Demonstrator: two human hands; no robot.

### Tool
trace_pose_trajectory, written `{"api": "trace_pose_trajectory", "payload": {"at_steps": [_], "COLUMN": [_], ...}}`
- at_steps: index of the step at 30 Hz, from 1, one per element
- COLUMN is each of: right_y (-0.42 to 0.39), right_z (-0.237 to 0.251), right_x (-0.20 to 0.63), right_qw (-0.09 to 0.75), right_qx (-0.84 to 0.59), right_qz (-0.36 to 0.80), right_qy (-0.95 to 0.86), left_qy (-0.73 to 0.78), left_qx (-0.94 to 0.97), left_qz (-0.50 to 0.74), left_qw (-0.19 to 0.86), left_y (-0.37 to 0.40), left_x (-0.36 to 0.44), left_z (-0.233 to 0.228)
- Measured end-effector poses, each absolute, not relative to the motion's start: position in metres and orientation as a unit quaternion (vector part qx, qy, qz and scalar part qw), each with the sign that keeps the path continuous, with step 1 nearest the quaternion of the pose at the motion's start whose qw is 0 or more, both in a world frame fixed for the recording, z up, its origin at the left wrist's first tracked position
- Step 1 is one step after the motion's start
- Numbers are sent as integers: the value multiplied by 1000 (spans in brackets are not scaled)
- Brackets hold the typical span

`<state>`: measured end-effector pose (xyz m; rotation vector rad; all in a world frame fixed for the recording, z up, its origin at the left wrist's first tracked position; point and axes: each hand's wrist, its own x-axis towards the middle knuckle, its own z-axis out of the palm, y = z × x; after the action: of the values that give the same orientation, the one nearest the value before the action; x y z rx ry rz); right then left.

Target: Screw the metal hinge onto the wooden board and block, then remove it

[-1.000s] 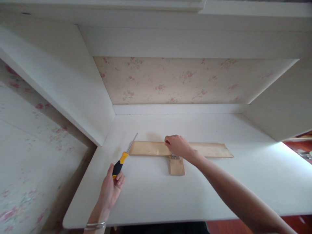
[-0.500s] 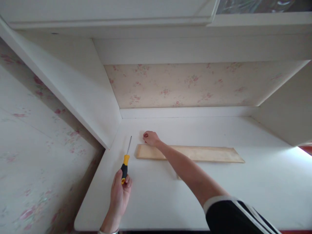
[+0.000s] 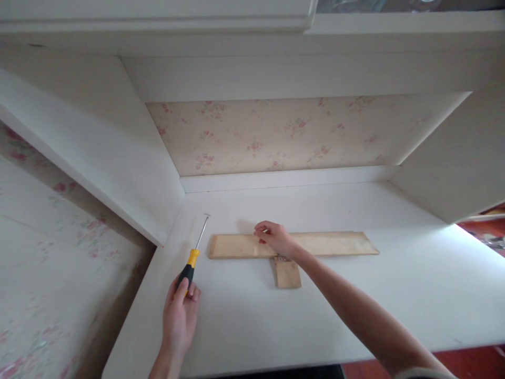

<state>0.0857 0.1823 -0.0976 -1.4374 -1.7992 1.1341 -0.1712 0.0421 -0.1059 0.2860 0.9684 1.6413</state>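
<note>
A screwdriver [image 3: 192, 258] with a yellow and black handle is gripped in my left hand [image 3: 180, 316], its shaft angled up and away over the white surface. A small thin mark or piece [image 3: 207, 215] shows by its tip; I cannot tell what it is. My right hand [image 3: 276, 239] is over the middle of a long pale wooden board [image 3: 331, 243], its fingers curled toward the thumb. Anything in those fingers is too small to make out. A short wooden block [image 3: 288, 275] lies at the board's near edge, with a metal piece [image 3: 282, 258] partly hidden under my wrist.
The white countertop [image 3: 236, 326] is bounded by a cabinet side panel [image 3: 98, 137] at left and another panel [image 3: 445, 158] at right. Overhead runs the white upper cabinet [image 3: 158, 21]. Flowered wallpaper [image 3: 252, 137] covers the back wall.
My right hand has moved right and nearer, from beyond the board's left end to over its middle, uncovering the short block. The screwdriver is tilted more to the right. The view has shifted slightly.
</note>
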Motion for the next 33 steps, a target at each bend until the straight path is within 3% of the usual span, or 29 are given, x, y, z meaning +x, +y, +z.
{"api": "trace_pose_trajectory", "payload": {"at_steps": [3, 7, 11, 17, 22, 29, 33], "right_y": [148, 101, 68, 60, 70, 63, 57], "right_z": [-99, -111, -131, -135, -126, -131, -135], "right_x": [135, 181, 198, 192, 181, 163, 159], "right_qw": [384, 472, 428, 366, 314, 404, 433], "right_qx": [-558, -626, -686, -647, -613, -491, -489], "right_qz": [472, 415, 424, 537, 565, 730, 717], "right_qy": [-564, -461, -408, -399, -454, -250, -245], "left_qy": [398, 396, 426, 375, 352, 341, 358], "left_qx": [166, 219, 253, 320, 357, 404, 422], "left_qz": [718, 740, 747, 717, 695, 685, 676], "left_qw": [546, 497, 444, 494, 515, 501, 486], "left_y": [51, 73, 94, 112, 124, 141, 149], "left_x": [-160, -135, -96, -31, 0, 10, 13], "left_z": [-82, -49, -26, -8, -4, -10, -13]}}
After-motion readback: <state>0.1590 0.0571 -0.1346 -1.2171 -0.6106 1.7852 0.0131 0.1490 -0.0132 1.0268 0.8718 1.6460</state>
